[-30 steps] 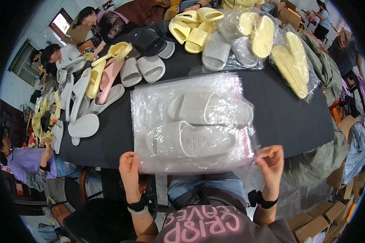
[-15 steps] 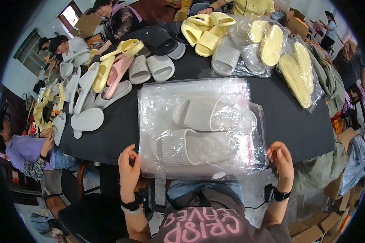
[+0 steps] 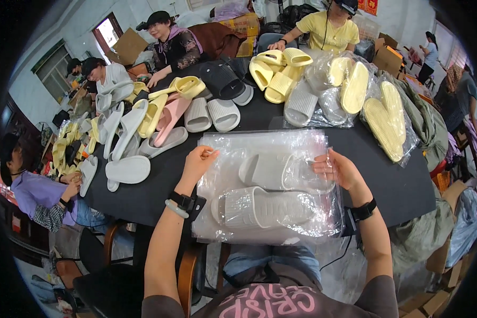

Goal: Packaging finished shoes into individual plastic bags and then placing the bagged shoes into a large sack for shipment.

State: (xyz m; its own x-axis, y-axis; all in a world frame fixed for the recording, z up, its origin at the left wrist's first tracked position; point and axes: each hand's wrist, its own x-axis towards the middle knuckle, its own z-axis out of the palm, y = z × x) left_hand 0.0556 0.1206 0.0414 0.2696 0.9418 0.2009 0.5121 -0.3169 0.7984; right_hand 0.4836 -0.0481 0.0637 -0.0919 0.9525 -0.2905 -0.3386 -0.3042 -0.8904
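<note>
Two grey slippers lie side by side on the stack of clear plastic bags (image 3: 230, 139) in front of me: a far slipper (image 3: 273, 170) and a near slipper (image 3: 267, 208). Clear film shines over parts of them. My left hand (image 3: 200, 163) is at the bags' far left side, its thumb and fingertips closed together above the film. Whether film is caught between them is too small to see. From the right edge my right hand (image 3: 338, 168) reaches in, fingers stretched out and apart over the far slipper's right end. The thumb points up, separate from the fingers.
Loose grey slippers (image 3: 127, 168), yellow slippers (image 3: 283, 85) and a black slipper (image 3: 222, 79) crowd the dark table's (image 3: 389, 193) left and far sides. Bagged yellow slippers (image 3: 384, 130) lie at right. Several people sit around the table. Cardboard boxes (image 3: 434, 302) stand at lower right.
Both hands have moved away from me and inward, from beside the bags to over their edges. The view has tilted up, so slippers and people appear lower in it.
</note>
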